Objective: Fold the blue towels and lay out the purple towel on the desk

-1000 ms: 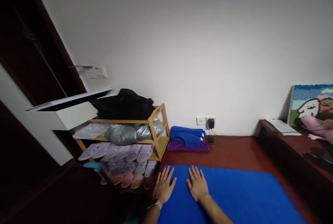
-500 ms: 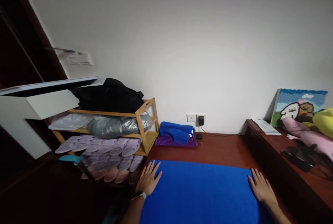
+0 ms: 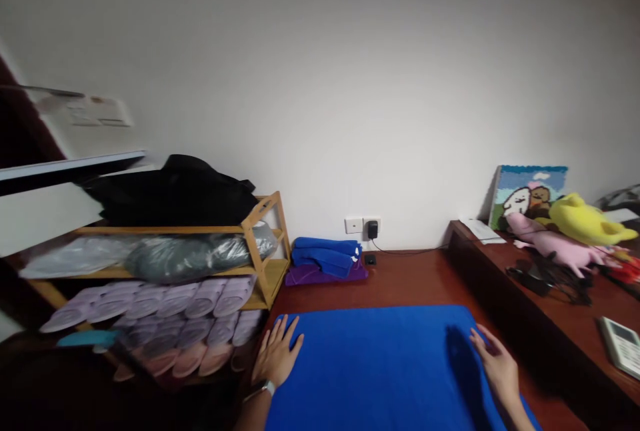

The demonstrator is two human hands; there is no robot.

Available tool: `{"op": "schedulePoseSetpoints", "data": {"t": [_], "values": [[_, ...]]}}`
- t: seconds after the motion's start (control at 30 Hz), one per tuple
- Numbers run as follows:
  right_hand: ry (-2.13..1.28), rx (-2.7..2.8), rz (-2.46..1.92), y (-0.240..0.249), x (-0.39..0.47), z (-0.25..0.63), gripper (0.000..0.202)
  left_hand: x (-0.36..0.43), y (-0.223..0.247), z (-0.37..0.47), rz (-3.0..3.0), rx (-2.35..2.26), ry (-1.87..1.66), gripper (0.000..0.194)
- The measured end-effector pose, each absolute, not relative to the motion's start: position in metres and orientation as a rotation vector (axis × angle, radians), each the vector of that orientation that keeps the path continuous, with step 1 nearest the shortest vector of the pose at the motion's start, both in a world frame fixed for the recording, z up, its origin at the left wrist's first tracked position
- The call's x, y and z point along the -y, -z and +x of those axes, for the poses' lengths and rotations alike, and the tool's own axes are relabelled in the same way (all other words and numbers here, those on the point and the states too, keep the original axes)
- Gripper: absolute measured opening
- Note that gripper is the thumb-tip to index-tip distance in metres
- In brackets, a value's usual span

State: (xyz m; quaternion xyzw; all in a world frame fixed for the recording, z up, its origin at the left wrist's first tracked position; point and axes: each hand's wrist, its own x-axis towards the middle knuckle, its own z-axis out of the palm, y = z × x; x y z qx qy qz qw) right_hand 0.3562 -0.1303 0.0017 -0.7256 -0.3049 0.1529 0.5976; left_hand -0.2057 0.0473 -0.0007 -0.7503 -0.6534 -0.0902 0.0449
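Blue cloth on counter, resting left hand wide on left edge, holding right hand half-open above right edge

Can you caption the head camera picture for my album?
Left hand flat at one edge of a blue cloth, right hand by the other, folded towels behind.

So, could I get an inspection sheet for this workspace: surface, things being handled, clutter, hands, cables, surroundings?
Surface: reddish-brown wooden top, partly covered.
Things handled: blue cloth, spread out, looks mostly smooth.
Clutter: folded blue bundle on purple cloth behind; pink toy and yellow toy on the raised ledge at right.
Hands: left hand flat across the cloth's left edge; right hand near its right edge, fingers bent, apparently above it.
Cables: black cord from a black plug toward the ledge.
Surroundings: white wall; at left, wooden rack with slippers and a black bag.
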Motion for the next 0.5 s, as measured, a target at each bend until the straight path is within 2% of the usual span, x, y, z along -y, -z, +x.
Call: {"op": "schedulePoseSetpoints", "data": {"t": [0.1,0.27,0.5], "values": [[-0.687,0.395,-1.363,-0.017,0.178,0.32,0.065,-0.05,0.0,-0.204,-2.295,1.983,0.259,0.063],[-0.808,0.369,-1.081,-0.057,0.223,0.283,0.046,-0.051,-0.004,-0.2,-2.28,1.985,0.205,0.064],[-0.954,0.414,-1.042,-0.125,0.232,0.255,0.062,-0.053,-0.001,-0.2,-2.268,1.984,0.202,0.065]]}}
